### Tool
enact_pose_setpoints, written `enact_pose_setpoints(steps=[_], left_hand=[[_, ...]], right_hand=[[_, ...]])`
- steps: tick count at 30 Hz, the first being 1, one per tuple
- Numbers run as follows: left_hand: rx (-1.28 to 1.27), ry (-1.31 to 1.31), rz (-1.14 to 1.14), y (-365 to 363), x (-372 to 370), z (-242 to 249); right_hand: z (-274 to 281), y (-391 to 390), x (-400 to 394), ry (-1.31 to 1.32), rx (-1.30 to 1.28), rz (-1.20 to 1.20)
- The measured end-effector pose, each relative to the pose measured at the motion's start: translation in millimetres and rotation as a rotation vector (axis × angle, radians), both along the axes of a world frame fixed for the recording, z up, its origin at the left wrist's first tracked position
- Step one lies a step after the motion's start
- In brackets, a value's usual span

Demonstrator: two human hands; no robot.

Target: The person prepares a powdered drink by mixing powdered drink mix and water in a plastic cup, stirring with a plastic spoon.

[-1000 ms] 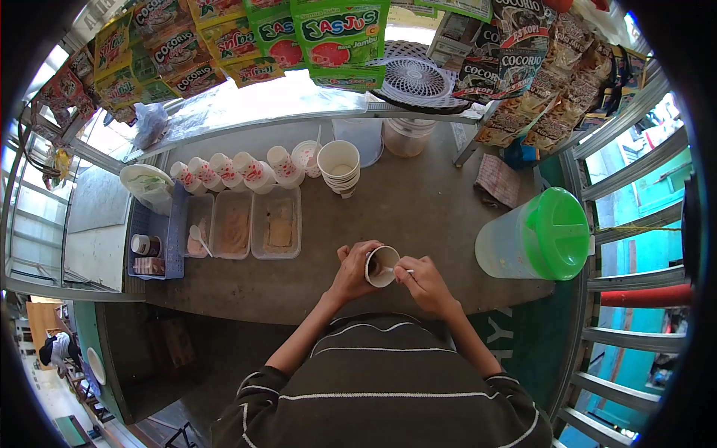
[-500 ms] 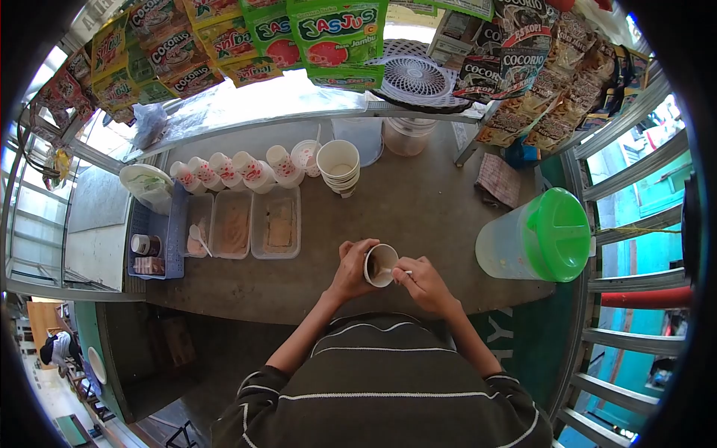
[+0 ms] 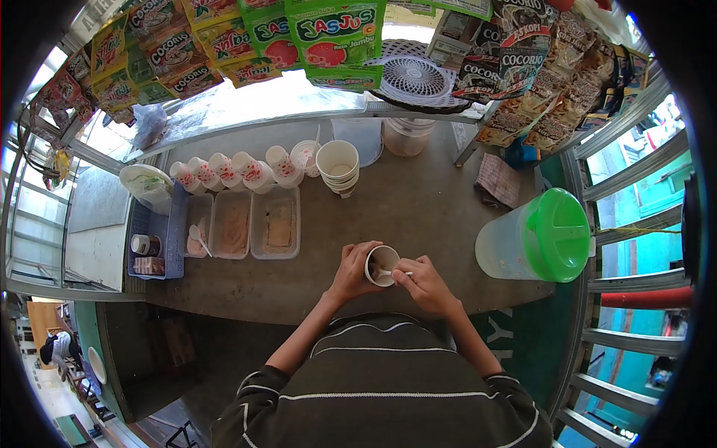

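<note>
My left hand (image 3: 352, 273) is wrapped round the side of a white paper cup (image 3: 371, 263) near the front edge of the counter. Brownish contents show inside the cup. Between the fingers and thumb of my right hand (image 3: 424, 284) is the handle of a white spoon (image 3: 407, 273); its other end dips into the cup. Left of my hands stand several clear plastic tubs of powder, the nearest being a tub of tan powder (image 3: 281, 243). A stack of paper cups (image 3: 337, 166) stands beyond the cup.
A clear jug with a green lid (image 3: 562, 233) stands at the right, and a folded cloth (image 3: 499, 179) lies behind it. Several stacks of printed cups (image 3: 254, 170) line the back left beside a blue basket (image 3: 176, 246). Drink sachets (image 3: 336, 33) hang overhead.
The spoon has shifted slightly inside the cup with my right hand. My left hand and the cup have stayed nearly in place.
</note>
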State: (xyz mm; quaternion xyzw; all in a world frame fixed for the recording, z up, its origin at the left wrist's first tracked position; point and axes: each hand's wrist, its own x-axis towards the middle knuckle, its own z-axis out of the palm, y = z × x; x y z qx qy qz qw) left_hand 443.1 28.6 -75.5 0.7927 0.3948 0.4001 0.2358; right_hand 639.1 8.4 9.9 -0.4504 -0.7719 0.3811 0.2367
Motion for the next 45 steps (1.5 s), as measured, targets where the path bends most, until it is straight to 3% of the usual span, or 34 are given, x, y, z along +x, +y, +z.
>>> enact_pose_setpoints(steps=[3, 6, 9, 11, 14, 17, 20, 27, 30, 33, 35, 39, 41, 45], left_hand=[[-0.037, 0.027, -0.027, -1.2, -2.1, 1.1], [-0.040, 0.036, -0.016, 0.0, -2.0, 2.6], [-0.008, 0.005, -0.023, -0.9, 2.7, 2.3], [0.012, -0.052, -0.008, 1.3, 3.3, 2.0], [-0.015, -0.056, -0.006, -0.2, 2.8, 1.9], [0.035, -0.047, -0.011, 1.1, 2.3, -2.1], [0.001, -0.053, 0.003, 1.1, 2.5, 0.5], [-0.004, -0.034, 0.006, 0.2, 3.2, 1.3], [0.004, -0.052, -0.028, 0.1, 3.9, -0.4], [-0.002, -0.064, -0.030, 1.3, 4.1, 1.6], [-0.034, -0.070, -0.005, -0.5, 4.3, 0.6], [-0.061, -0.092, 0.007, -1.0, 3.4, -1.9], [-0.026, -0.043, -0.021, -0.4, 2.1, -2.1], [-0.018, -0.030, -0.049, 0.4, 4.2, 1.1]], right_hand=[[4.2, -1.7, -1.6, 0.096, -0.060, -0.068], [4.4, -0.7, -3.3, -0.082, 0.112, -0.069], [4.2, -1.3, -2.5, 0.063, -0.033, -0.048], [6.1, -0.8, -6.0, -0.123, 0.152, -0.139], [2.2, -1.3, -1.1, 0.044, -0.034, -0.019], [2.0, -3.0, -4.6, -0.080, 0.109, -0.138], [-1.8, -4.0, -2.9, -0.042, 0.048, -0.030], [-0.8, -4.4, -7.8, -0.095, 0.130, -0.106], [-2.5, -5.0, -9.4, 0.008, 0.025, -0.113], [-1.6, -4.3, -11.0, -0.136, 0.123, -0.189], [-5.2, -4.9, -9.8, 0.046, -0.040, -0.127], [-3.6, -5.1, -10.8, -0.054, 0.104, -0.235], [-8.7, -4.1, -7.0, 0.079, -0.077, -0.130], [-6.5, -5.5, -10.9, 0.016, 0.062, -0.243]])
